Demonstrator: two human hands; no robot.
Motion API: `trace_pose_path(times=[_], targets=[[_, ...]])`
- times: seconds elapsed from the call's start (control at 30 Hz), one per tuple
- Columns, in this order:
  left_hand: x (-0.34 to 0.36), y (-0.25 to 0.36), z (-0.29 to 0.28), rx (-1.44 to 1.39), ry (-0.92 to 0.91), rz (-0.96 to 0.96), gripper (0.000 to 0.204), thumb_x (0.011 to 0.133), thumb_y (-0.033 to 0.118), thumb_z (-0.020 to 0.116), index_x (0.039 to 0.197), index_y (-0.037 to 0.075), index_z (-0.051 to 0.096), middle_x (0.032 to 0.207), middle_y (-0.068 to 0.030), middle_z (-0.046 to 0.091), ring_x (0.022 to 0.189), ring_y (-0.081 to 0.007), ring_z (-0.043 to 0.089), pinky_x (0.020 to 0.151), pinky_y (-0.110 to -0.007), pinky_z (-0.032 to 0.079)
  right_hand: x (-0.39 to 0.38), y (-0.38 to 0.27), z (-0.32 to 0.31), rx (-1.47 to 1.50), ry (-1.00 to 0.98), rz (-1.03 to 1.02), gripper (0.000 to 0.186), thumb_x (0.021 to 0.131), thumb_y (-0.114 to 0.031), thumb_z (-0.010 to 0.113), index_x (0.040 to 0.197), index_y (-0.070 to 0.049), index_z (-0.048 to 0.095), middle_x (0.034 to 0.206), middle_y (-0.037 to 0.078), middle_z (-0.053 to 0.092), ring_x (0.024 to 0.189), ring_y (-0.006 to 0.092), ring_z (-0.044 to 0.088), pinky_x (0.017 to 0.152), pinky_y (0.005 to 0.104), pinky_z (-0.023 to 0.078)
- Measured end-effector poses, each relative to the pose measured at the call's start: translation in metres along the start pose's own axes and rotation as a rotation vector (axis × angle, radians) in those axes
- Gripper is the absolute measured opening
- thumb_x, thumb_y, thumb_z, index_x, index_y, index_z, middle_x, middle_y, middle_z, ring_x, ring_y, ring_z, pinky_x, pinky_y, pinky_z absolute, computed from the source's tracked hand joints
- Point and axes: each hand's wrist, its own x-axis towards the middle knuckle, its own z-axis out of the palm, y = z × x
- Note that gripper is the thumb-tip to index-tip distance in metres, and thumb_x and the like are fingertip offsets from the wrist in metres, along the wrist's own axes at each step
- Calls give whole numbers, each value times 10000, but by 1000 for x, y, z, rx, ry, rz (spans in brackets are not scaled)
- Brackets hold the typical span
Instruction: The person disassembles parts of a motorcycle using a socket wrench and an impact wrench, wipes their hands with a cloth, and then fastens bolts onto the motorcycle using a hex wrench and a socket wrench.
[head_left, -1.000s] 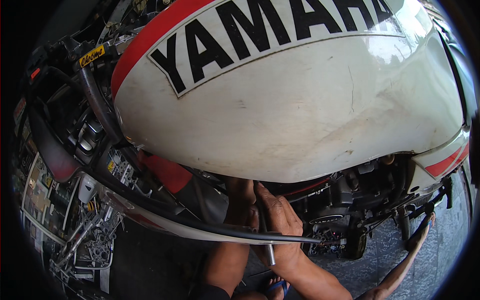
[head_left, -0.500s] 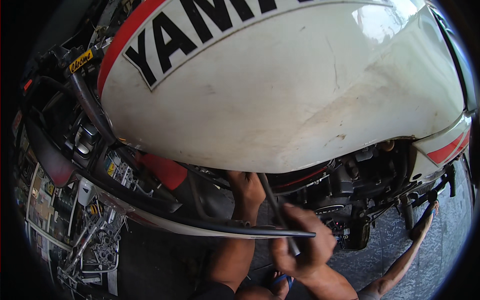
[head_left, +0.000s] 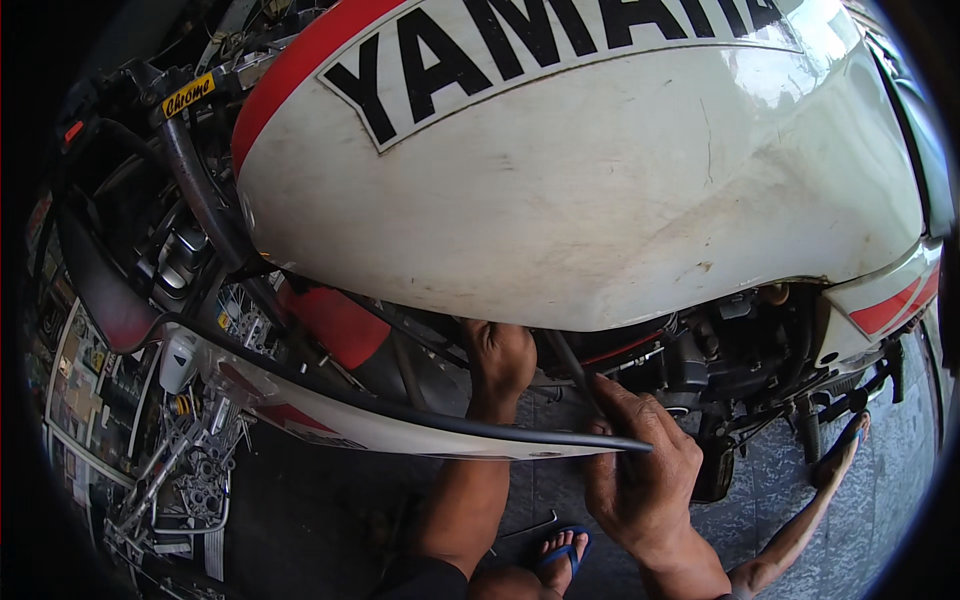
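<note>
Standing by the motorbike, looking down past its white tank (head_left: 560,210). Dark bar (head_left: 570,360) below the tank's lower edge; long axis slants from there down and rightward into the right hand (head_left: 642,470). Fingers curled round its lower part; that end is hidden. Left hand (head_left: 502,357) just left of the bar's upper end, nearer the tank; fingertips out of sight under the edge, so can't tell whether they pinch anything. White panel (head_left: 400,430) crosses over left forearm, its tip overlapping the right hand. Bent rod (head_left: 532,525) on the floor below.
</note>
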Motion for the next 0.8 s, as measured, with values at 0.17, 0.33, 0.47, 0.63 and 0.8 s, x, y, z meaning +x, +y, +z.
trace_pose_path(times=[0.17,0.33,0.47,0.63,0.8], targets=[[2,1,5,-10,6,-11,297,978,171,447,937,-76,608,863,-105,645,842,-195,603,770,-331,460,14,17,-11,24,65,-31,194,860,-41,626,1040,29,645,649,115,598,536,206,614,485,277,466],[7,12,17,207,36,27,337,967,230,475,947,-82,603,876,-134,659,825,-268,612,768,-375,460,14,41,-34,119,123,358,182,871,-100,654,988,40,651,684,150,637,616,245,658,565,304,493],[4,2,8,183,0,-65,341,954,234,469,960,-77,609,916,-172,664,870,-313,619,798,-393,456,1,31,-26,19,-154,374,175,863,-91,650,991,28,647,742,196,658,689,351,674,602,370,513],[1,0,-4,165,-31,-15,269,942,151,467,994,-76,600,961,-201,649,927,-361,600,817,-417,447,-18,48,-28,-9,-200,291,159,861,-84,636,984,18,634,688,180,635,612,345,653,549,374,495],[2,-3,-10,608,-269,183,196,866,37,495,998,-60,603,959,-233,632,921,-439,573,797,-464,454,-23,58,-29,1,-156,267,156,861,-54,606,997,21,621,671,151,626,576,307,648,533,352,493]])
